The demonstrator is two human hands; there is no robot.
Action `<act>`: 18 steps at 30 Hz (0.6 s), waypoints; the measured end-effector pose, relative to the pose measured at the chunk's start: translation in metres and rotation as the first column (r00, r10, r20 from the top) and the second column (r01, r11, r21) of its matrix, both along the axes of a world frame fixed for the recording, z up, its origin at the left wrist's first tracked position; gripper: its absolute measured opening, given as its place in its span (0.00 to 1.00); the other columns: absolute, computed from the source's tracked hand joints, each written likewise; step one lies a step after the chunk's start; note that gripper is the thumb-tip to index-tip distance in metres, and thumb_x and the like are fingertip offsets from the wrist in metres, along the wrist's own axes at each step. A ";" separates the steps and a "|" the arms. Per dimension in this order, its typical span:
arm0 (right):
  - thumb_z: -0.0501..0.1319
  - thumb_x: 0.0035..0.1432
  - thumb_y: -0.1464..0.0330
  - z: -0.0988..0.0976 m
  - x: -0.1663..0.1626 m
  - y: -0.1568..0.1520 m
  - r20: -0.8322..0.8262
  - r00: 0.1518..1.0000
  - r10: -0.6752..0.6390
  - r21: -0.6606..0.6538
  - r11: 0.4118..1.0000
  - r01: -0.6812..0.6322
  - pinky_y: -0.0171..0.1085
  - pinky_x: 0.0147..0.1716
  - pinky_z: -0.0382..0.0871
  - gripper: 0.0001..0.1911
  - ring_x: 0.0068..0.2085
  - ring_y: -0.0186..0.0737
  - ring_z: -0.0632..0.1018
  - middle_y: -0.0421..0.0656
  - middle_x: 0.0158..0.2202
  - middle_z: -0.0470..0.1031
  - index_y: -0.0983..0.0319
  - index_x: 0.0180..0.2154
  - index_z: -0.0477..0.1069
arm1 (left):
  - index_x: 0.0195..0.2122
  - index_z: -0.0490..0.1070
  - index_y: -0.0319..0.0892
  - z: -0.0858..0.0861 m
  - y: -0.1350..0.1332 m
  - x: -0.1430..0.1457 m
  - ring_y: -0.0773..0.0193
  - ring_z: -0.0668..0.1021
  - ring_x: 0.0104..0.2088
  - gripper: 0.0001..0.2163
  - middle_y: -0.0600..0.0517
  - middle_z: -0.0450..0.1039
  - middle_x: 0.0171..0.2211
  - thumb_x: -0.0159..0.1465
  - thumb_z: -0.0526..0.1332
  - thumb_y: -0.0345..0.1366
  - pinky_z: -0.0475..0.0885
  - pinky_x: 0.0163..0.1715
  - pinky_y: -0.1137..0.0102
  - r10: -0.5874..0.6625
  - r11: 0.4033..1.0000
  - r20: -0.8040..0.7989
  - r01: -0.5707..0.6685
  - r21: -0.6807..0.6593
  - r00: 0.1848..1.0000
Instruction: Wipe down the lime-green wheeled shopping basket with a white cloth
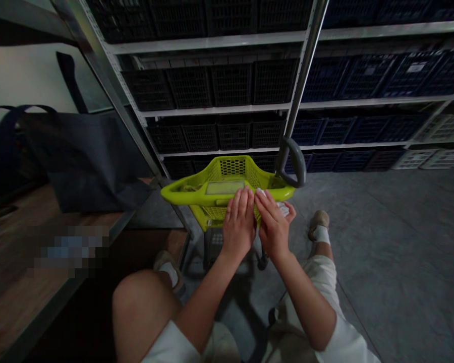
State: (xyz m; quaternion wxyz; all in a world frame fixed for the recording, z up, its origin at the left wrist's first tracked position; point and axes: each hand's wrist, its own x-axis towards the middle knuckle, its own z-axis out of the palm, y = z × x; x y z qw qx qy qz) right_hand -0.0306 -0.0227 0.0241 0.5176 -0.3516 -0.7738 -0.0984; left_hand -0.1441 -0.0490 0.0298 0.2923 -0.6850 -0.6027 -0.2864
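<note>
A lime-green shopping cart (181, 194) stands in front of me, its handle rim towards me. My left hand (239, 227) lies with outstretched fingers against the near rim, just right of the clear label panel (225, 187). Close beside it, my right hand (274, 227) is on the same rim. A crumpled white piece (284, 208), like a tissue or cloth, shows under and beside the right hand's fingers, which are closed over it. Most of the white piece is hidden by that hand.
Shelves (219, 110) with several black crates (232, 83) and blue crates (366, 75) run across the back. A grey loop handle on a metal pole (297, 161) rises at the cart's right. On the left, a dark bag (87, 156) stands on a wooden table (98, 224).
</note>
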 end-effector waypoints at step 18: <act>0.48 0.63 0.79 0.001 0.013 0.005 -0.032 0.998 -0.047 0.031 0.998 0.048 0.49 0.62 0.47 0.30 0.64 0.42 0.71 0.46 0.61 0.72 0.55 0.64 0.63 | 0.69 0.50 0.30 0.002 -0.001 -0.002 0.50 0.60 0.69 0.28 0.37 0.59 0.68 0.69 0.53 0.31 0.61 0.67 0.55 -0.020 1.000 -0.008 0.020 0.003 1.000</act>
